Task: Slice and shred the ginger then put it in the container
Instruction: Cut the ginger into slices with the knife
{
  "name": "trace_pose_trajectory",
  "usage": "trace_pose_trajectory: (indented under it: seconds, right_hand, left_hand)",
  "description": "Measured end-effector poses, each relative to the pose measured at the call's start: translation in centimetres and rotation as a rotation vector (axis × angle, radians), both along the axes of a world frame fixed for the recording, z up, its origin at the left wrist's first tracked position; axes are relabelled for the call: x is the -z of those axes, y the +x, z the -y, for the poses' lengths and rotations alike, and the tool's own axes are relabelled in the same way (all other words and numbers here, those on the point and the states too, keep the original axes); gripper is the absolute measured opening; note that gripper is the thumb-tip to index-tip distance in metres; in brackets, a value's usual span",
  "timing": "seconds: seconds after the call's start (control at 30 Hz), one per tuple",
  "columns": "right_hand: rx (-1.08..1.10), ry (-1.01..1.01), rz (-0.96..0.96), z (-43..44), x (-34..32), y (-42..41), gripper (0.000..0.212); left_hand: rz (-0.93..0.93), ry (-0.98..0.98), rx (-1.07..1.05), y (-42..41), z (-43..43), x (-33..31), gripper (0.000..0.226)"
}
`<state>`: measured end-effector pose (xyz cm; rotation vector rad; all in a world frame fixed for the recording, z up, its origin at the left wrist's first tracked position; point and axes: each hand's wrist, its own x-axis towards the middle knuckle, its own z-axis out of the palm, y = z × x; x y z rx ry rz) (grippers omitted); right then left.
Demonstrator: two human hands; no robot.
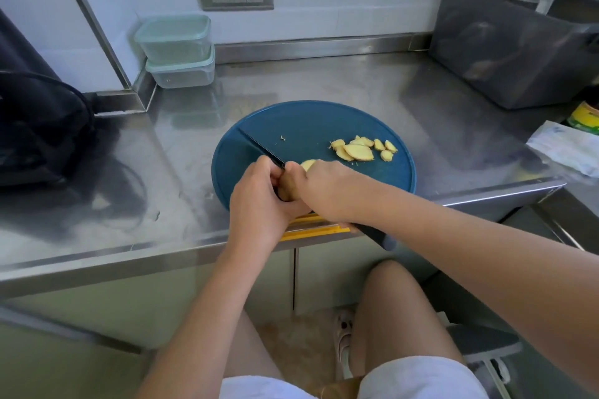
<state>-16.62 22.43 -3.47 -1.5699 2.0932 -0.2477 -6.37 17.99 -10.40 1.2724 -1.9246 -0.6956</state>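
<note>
Here, right hand grips black-bladed dark-handled knife; left hand clamps knobbly tan ginger root at 6 o'clock on round blue cutting board. Pale ginger slices at 3 o'clock. Stacked clear lidded plastic containers beyond, 11 o'clock.

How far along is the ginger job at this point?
Partly done. A pile of ginger slices already lies on the blue board. Slicing is in hand: the left hand grips the ginger piece while the right hand holds the knife. No shreds show yet, and the stacked containers at the back wall have their lids on.
</note>
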Motion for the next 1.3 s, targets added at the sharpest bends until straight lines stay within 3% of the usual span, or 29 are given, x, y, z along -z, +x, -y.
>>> trace_pose_trajectory:
  seconds: [0.07,0.2,0.3,0.47,0.77,1.3]
  right_hand:
    - [-0.019,0.025,0.013,0.8,0.6,-0.2,0.030]
    - [-0.004,-0.016,0.084,0.8,0.3,-1.3,0.049]
    - [0.079,0.083,0.213,-0.1,0.2,-2.4,0.045]
    - [0.155,0.301,0.455,-0.4,-0.2,-7.2,0.063]
    - [0.164,0.259,0.467,0.3,-0.6,-11.0,0.064]
    - [-0.018,0.010,0.425,-2.5,-1.3,-7.0,0.064]
  left_hand:
    - [0.007,0.020,-0.006,0.1,0.2,0.1,0.042]
    - [0.029,0.024,-0.018,0.1,0.1,0.0,0.045]
    - [0.029,0.019,-0.028,0.1,0.0,-0.1,0.044]
    - [0.026,0.017,-0.035,0.1,-0.2,-0.2,0.038]
    - [-0.056,0.059,-0.009,-0.2,0.5,-0.9,0.040]
    - [-0.038,-0.062,-0.043,-1.6,-0.3,-0.5,0.043]
